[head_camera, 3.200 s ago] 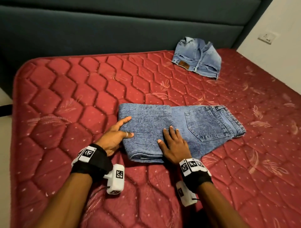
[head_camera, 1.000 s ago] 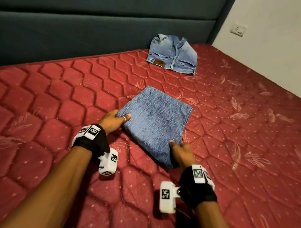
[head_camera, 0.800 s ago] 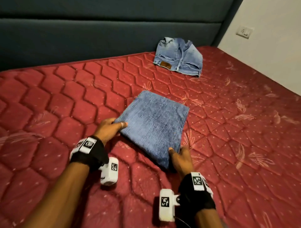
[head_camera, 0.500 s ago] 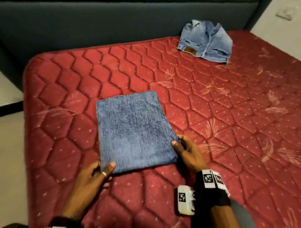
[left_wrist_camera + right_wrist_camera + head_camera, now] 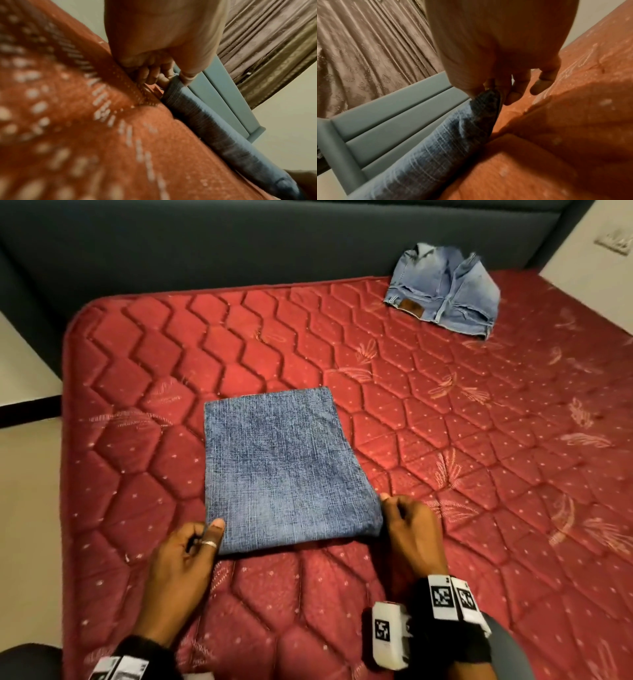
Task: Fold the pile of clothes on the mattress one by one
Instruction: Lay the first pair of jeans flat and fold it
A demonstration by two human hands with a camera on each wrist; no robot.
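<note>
A pair of dark blue jeans (image 5: pixel 281 470), folded into a flat rectangle, lies on the red quilted mattress (image 5: pixel 462 460) toward its near left. My left hand (image 5: pixel 202 537) pinches the near left corner, thumb on top and fingers beneath. My right hand (image 5: pixel 394 508) pinches the near right corner. The left wrist view shows the folded jeans (image 5: pixel 202 115) edge-on, with my left hand (image 5: pixel 169 78) gripping its end. In the right wrist view my right hand (image 5: pixel 489 90) holds the jeans (image 5: pixel 453 135) between thumb and fingers, the outer fingers hanging free.
A second, lighter pair of folded jeans (image 5: pixel 445 292) lies at the far right by the dark headboard (image 5: pixel 239 244). The mattress's left edge (image 5: pixel 66 440) drops to a pale floor. A wall with a socket (image 5: pixel 613 244) is at far right. A curtain (image 5: pixel 368 47) hangs behind the headboard.
Since the earliest frame the jeans were folded over into a compact rectangle, then turned and slid toward the mattress's near left. Both hands moved to grip its near corners.
</note>
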